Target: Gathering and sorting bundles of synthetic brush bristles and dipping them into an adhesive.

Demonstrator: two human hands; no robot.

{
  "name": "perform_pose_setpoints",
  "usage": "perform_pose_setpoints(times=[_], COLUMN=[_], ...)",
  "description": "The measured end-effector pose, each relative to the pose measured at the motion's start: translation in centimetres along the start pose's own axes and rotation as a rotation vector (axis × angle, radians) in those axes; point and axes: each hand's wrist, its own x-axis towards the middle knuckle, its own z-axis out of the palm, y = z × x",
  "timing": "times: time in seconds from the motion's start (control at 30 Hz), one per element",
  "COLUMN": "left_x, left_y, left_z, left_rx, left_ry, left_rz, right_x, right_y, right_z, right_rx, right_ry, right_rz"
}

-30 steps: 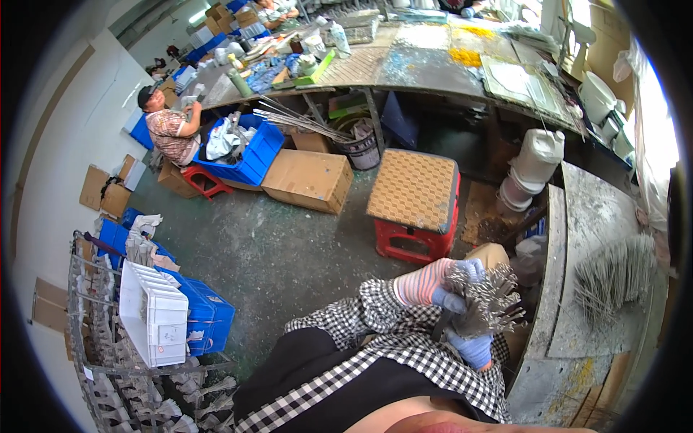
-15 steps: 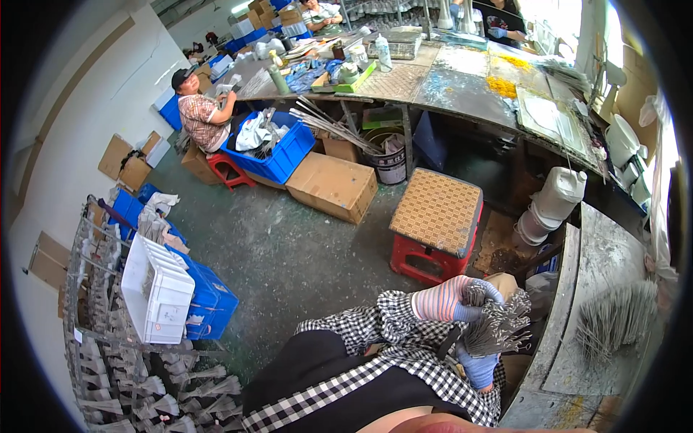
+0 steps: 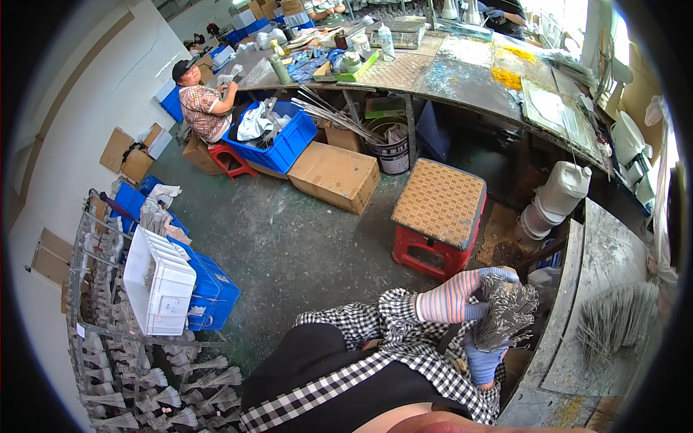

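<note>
A thick bundle of thin grey wires point(image 3: 510, 312) with small curled ends is held in front of me, the ends facing up. My left hand point(image 3: 458, 297), in a striped glove, is closed around its upper left side with the fingers over the far edge. Below it my right hand point(image 3: 485, 361), in a blue glove, grips the bundle from underneath; its fingers are partly hidden. To the right, a loose pile of similar wires point(image 3: 617, 321) lies on a metal-topped bench point(image 3: 606, 245).
A red stool point(image 3: 438, 216) with a checked top stands ahead. White jugs point(image 3: 559, 191) are beyond the bench. At left are a white crate point(image 3: 159, 289), a blue crate point(image 3: 216, 292) and a rack of grey bundles point(image 3: 137, 382). A seated co-worker point(image 3: 204, 105) is by a long table point(image 3: 462, 86).
The bundle has tilted so that its curled ends face me more fully. My left hand has shifted slightly right and its fingers have moved along the bundle's far edge. The view has shifted slightly.
</note>
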Motion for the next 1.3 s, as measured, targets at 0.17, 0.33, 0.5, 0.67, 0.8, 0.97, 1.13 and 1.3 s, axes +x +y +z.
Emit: perform_pose_setpoints(times=[0.17, 0.33, 0.5, 0.67, 0.8, 0.97, 1.13, 1.3], left_x=[0.0, -0.3, -0.4, -0.4, -0.3, -0.5, -0.7, -1.2], left_y=[0.6, -1.5, -2.7, -2.1, -1.7, -2.0, -2.4, -3.9], left_z=[0.2, 0.0, 1.0, 1.2, 1.2, 1.4, 1.1, 1.0], left_rx=[-0.073, -0.219, -0.21, -0.154, -0.113, -0.245, -0.145, -0.263], left_ry=[0.029, 0.042, 0.125, 0.159, 0.141, 0.16, 0.149, 0.137], left_rz=[-0.128, -0.147, -0.154, -0.069, -0.116, -0.175, -0.15, -0.175], right_x=[-0.7, -0.4, 0.0, -0.1, -0.3, -0.3, -0.1, -0.2], right_y=[0.4, 0.6, 0.6, 0.5, 0.5, 0.9, 0.5, 0.7], right_z=[0.7, 0.9, 0.6, 0.5, 0.4, 1.2, 0.7, 1.1], right_rx=[0.099, -0.007, 0.14, 0.087, 0.052, 0.014, 0.086, 0.176], right_ry=[0.059, 0.133, 0.034, 0.104, 0.073, 0.225, 0.184, 0.23], right_rz=[0.09, 0.018, 0.109, 0.055, 0.118, 0.005, 0.065, 0.109])
